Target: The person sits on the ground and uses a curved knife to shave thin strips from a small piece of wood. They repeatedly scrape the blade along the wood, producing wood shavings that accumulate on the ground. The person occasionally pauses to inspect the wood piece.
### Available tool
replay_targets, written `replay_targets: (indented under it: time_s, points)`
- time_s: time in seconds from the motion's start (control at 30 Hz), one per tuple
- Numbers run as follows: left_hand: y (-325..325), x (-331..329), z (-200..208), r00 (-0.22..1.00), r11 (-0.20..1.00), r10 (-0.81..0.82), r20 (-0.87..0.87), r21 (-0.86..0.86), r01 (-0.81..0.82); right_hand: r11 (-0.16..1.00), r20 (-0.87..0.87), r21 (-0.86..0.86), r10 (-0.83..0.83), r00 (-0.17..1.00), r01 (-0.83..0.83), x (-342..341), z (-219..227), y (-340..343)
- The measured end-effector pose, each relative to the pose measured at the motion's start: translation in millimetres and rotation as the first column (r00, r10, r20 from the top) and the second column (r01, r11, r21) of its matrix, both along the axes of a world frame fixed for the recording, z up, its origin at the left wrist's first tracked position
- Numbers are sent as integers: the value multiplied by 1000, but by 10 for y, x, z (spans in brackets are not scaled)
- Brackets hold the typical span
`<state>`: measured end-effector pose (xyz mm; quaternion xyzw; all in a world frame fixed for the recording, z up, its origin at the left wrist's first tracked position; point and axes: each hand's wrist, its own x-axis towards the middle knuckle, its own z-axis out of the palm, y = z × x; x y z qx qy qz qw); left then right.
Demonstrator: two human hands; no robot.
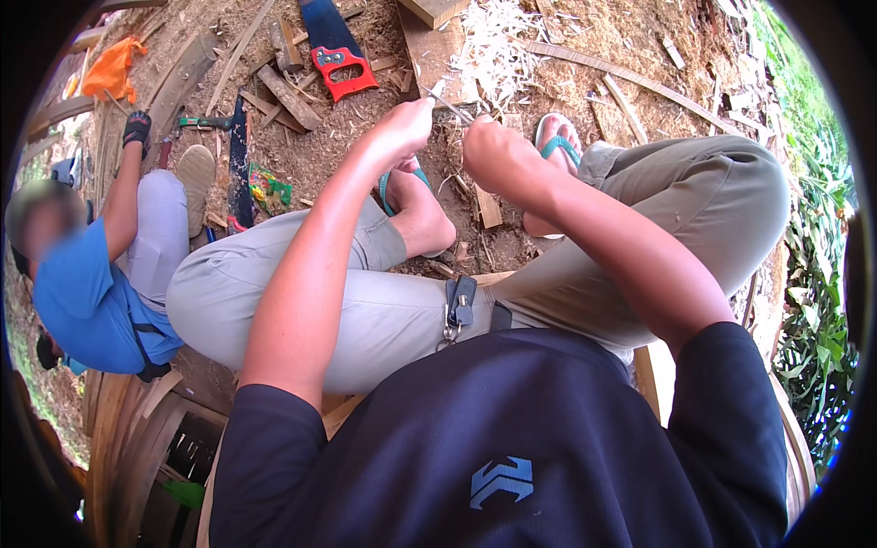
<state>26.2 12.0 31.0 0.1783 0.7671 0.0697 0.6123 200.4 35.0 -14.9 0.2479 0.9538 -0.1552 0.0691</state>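
Note:
My left hand point(402, 131) and my right hand point(498, 157) are close together in front of my knees, both closed. Between them runs a thin, greyish metal blade point(449, 105), slanting from my right fist up to the left fingertips. My right hand grips its near end, and whatever handle it has is hidden in the fist. The left fingers appear to pinch it near its far end. Just beyond the hands stands a wooden block point(427, 57), with a heap of pale wood shavings point(498, 55) beside it.
A handsaw with a red handle point(344, 75) lies ahead on the left. Nearer are a second saw point(239, 169), a green-and-black hammer point(205, 122) and wood offcuts point(289, 99). A co-worker in a blue shirt point(110, 283) crouches at left. Green plants point(818, 301) line the right.

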Motion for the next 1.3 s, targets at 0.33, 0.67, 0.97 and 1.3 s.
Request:
replay_targets:
  time_s: [0.33, 0.67, 0.97, 1.3]
  points:
    - [-2, 52, 123, 994, 997, 83, 65, -7, -83, 989, 80, -146, 39, 996, -27, -106, -129, 122]
    - [-48, 75, 6, 999, 998, 51, -10, 29, -50, 871, 223, -335, -298, 928, 360, -115, 393, 0]
    - [-56, 38, 90, 986, 990, 140, 91, 2, -140, 930, 377, -221, -196, 905, 294, -372, 344, 92]
    - [-30, -99, 88, 972, 986, 163, 167, 12, -167, 857, 221, -339, -328, 919, 388, -151, 74, 117]
